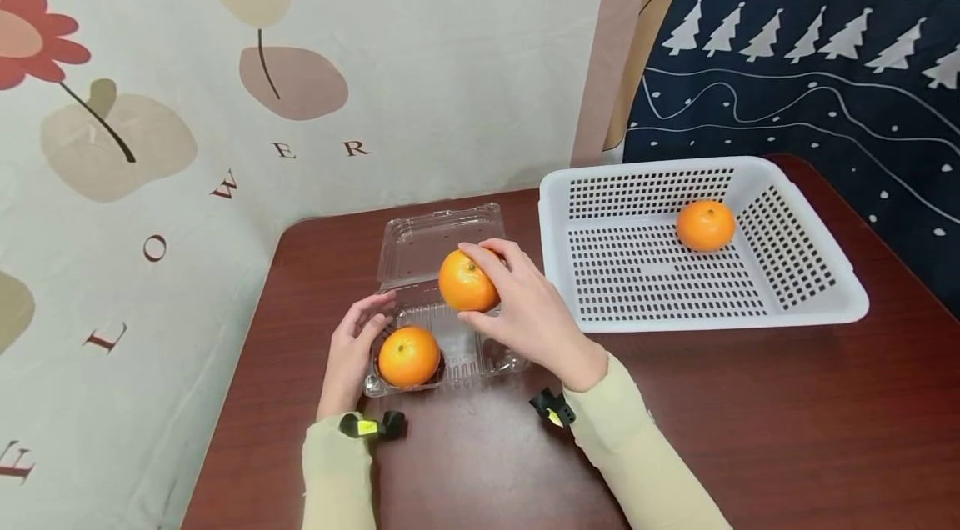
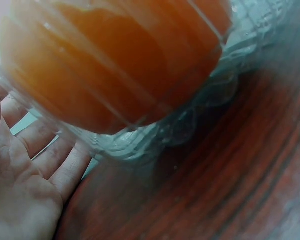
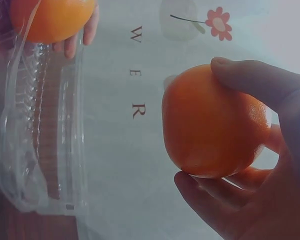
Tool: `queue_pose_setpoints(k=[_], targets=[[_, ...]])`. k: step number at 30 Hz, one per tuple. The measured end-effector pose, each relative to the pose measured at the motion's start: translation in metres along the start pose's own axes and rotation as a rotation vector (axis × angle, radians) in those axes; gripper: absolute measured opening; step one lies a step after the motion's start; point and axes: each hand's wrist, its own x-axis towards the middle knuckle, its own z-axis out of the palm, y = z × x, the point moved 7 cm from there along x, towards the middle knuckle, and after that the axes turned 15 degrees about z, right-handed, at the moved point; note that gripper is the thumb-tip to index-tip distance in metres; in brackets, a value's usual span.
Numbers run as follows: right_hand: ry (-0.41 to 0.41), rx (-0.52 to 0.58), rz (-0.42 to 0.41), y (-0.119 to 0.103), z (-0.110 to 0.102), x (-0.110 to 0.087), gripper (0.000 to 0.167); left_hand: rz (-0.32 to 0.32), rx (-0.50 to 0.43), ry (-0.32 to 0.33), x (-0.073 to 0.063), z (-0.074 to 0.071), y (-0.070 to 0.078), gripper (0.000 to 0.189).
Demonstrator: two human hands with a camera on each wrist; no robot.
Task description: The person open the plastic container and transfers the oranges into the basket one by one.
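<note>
My right hand [image 1: 528, 309] grips an orange [image 1: 467, 282] between thumb and fingers, above a clear plastic clamshell box [image 1: 461, 363]. In the right wrist view the held orange [image 3: 215, 125] appears raised beside the box. A second orange [image 1: 408, 356] sits in the left end of the box. The box's lid [image 1: 438, 242] lies folded back, away from me. At the left wall of the box is my left hand [image 1: 352, 351], its fingers extended along the outside. The left wrist view shows those fingers [image 2: 65, 165] loosely spread against the plastic, holding no fruit.
A white perforated basket [image 1: 750, 317] stands at the right of the brown table [image 1: 750, 413], with one orange [image 1: 705, 225] inside. Behind the table hangs a pale printed cloth [image 1: 450, 55], and a dark blue tree-patterned cloth [image 1: 750, 97] is at the right.
</note>
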Motion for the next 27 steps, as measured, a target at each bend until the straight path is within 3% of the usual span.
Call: queue_pose_setpoints(k=[17, 27], targets=[[0.026, 0.009, 0.026, 0.013, -0.011, 0.000, 0.074, 0.008, 0.003, -0.001, 0.001, 0.000, 0.002, 0.032], [0.022, 0.028, 0.081, 0.022, -0.020, 0.000, 0.072, -0.010, 0.014, -0.007, -0.001, 0.000, 0.002, 0.033]])
